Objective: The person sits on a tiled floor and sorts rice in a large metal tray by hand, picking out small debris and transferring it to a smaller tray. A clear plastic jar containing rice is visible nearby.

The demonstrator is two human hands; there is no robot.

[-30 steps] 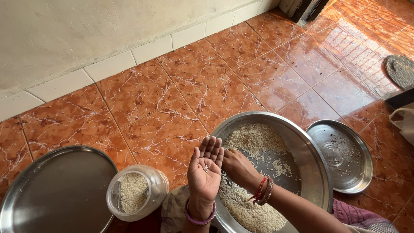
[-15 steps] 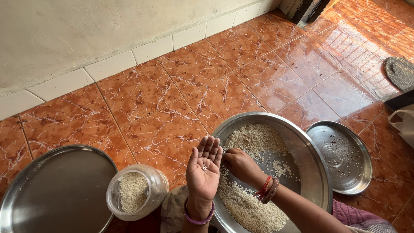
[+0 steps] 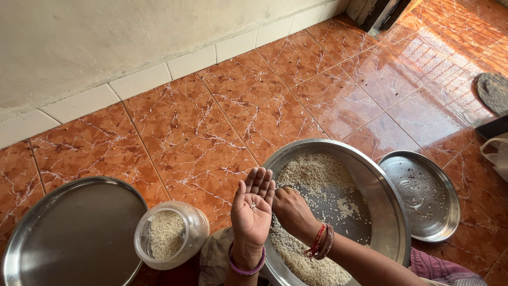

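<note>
We hold our left hand point(image 3: 252, 209) flat and palm-up, fingers pressed together, low centre of frame, cupping a few picked-out bits point(image 3: 253, 205) so they don't roll off. Our right hand point(image 3: 291, 209) is curled in the rice point(image 3: 317, 175) of the big steel plate point(image 3: 389, 212); whether it pinches grain we cannot tell. Rice jar point(image 3: 169, 233) sits lower left, small steel plate point(image 3: 423, 193) right, on the tiled floor point(image 3: 238, 106).

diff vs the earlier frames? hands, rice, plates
Little changed. Right hand drew back slightly toward the left hand, fingers still in the rice. Left hand stays palm up with a few grains on it. Big plate, jar and both other plates unmoved.
</note>
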